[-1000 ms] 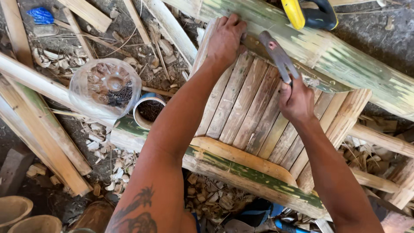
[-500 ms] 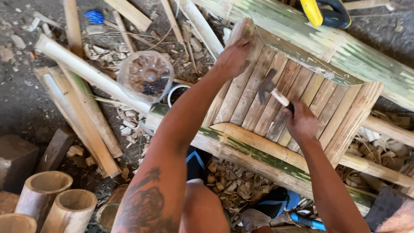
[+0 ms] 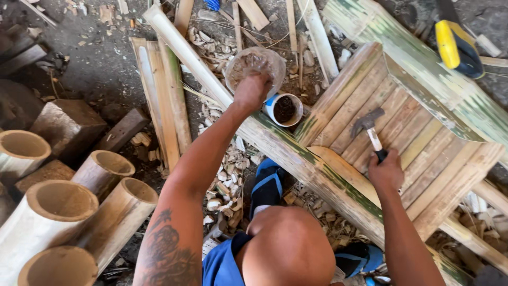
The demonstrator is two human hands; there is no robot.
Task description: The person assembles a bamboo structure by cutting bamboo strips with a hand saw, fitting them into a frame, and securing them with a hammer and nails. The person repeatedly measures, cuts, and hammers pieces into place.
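Over littered ground, right grip point(image 3: 386, 170) clasps hammer point(image 3: 369, 126); left grip point(image 3: 252, 91) pinches into bowl point(image 3: 255, 66).

Bright daylight is falling on the whole scene, and colours are looking warm and clear. Shadows are staying soft and short, lying dark under the bamboo tubes point(image 3: 63, 212) at the lower left. The left hand point(image 3: 251, 91) is looking a bit blurry. Straight poles are bending slightly near the frame's edges. The knee point(image 3: 288, 246) at the bottom is looking soft.
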